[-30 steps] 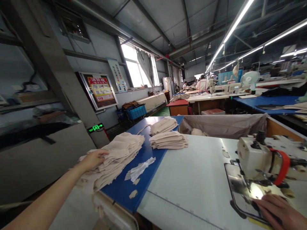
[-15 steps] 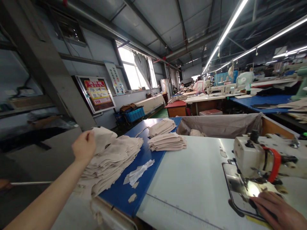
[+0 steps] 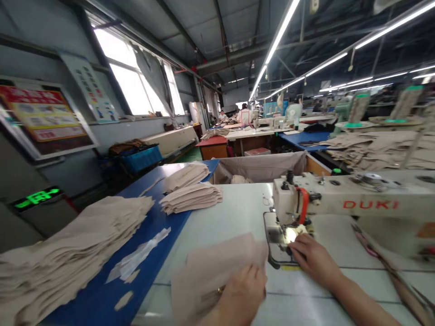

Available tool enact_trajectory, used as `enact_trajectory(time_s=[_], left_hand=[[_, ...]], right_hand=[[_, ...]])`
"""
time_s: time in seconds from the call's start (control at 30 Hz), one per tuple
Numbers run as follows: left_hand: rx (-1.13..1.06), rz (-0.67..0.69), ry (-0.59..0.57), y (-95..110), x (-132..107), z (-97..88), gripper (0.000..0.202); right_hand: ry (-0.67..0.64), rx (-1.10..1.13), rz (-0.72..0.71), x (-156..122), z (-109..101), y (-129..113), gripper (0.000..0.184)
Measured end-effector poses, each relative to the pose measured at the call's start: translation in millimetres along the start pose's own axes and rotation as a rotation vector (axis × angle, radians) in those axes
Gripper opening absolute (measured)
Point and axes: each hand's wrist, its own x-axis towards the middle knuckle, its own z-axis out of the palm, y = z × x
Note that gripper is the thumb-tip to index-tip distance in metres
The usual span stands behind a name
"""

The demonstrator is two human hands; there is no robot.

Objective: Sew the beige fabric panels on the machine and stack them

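My left hand (image 3: 242, 290) lies closed on a beige fabric piece (image 3: 210, 271), holding it on the white table (image 3: 238, 208) in front of me. The piece is blurred by motion. My right hand (image 3: 311, 257) rests with fingers curled at the needle plate (image 3: 276, 235) of the white sewing machine (image 3: 356, 201), which has a red part near its head and a lit work light. Whether the right fingers hold anything is hidden. A tall stack of beige fabric pieces (image 3: 68, 253) lies at my left on the blue table section (image 3: 163, 226).
Two smaller beige stacks (image 3: 192, 198) sit farther back on the blue section, with clear plastic scraps (image 3: 139, 258) nearer. A cloth-lined bin (image 3: 261, 166) stands behind the table. More fabric is piled at right (image 3: 377, 149). Other workers and tables are far back.
My left hand lifted one fabric piece off the tall stack and carried it right to the table before the machine. The view swung right; my right hand stayed at the needle plate.
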Motion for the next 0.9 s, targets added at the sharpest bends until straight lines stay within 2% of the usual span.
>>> enact_trajectory(time_s=[0.1, 0.23, 0.3, 0.4, 0.5, 0.6, 0.67, 0.77, 0.83, 0.9], left_hand=[[-0.084, 0.023, 0.09, 12.0, 6.4, 20.5, 0.025], [-0.19, 0.055, 0.193, -11.7, 4.1, 20.1, 0.039], [-0.198, 0.038, 0.143, -24.6, 4.8, 19.5, 0.042], [-0.189, -0.035, -0.005, -33.9, 13.9, 21.1, 0.049], [-0.192, -0.062, -0.1, -33.6, 31.7, 22.2, 0.053], [-0.199, -0.061, -0.109, -29.7, 48.1, 20.6, 0.052], [-0.204, -0.061, -0.089, -26.7, 52.0, 18.5, 0.051], [-0.174, -0.046, -0.007, -29.4, 44.1, 14.1, 0.048], [-0.129, -0.026, 0.098, -44.5, 30.5, 10.0, 0.045], [-0.081, -0.066, 0.212, -75.0, 9.7, 3.6, 0.043]], right_hand=[[-0.019, 0.007, 0.008, 5.8, -5.0, -5.6, 0.031], [-0.042, -0.022, 0.053, 8.4, -4.2, -4.1, 0.027], [-0.04, -0.018, 0.044, 7.9, -3.8, -3.3, 0.026], [-0.016, 0.0, 0.012, 6.8, -5.1, -6.1, 0.024], [0.022, 0.037, -0.03, 6.7, -8.3, -15.0, 0.026], [-0.057, 0.101, -0.132, 8.1, -11.4, -26.4, 0.024], [-0.136, 0.121, -0.154, 8.6, -12.9, -32.1, 0.023], [-0.169, 0.139, -0.108, 6.8, -14.0, -35.6, 0.023], [-0.173, 0.158, -0.099, 4.4, -13.1, -34.4, 0.023], [-0.181, 0.173, -0.11, 2.0, -11.1, -31.9, 0.023]])
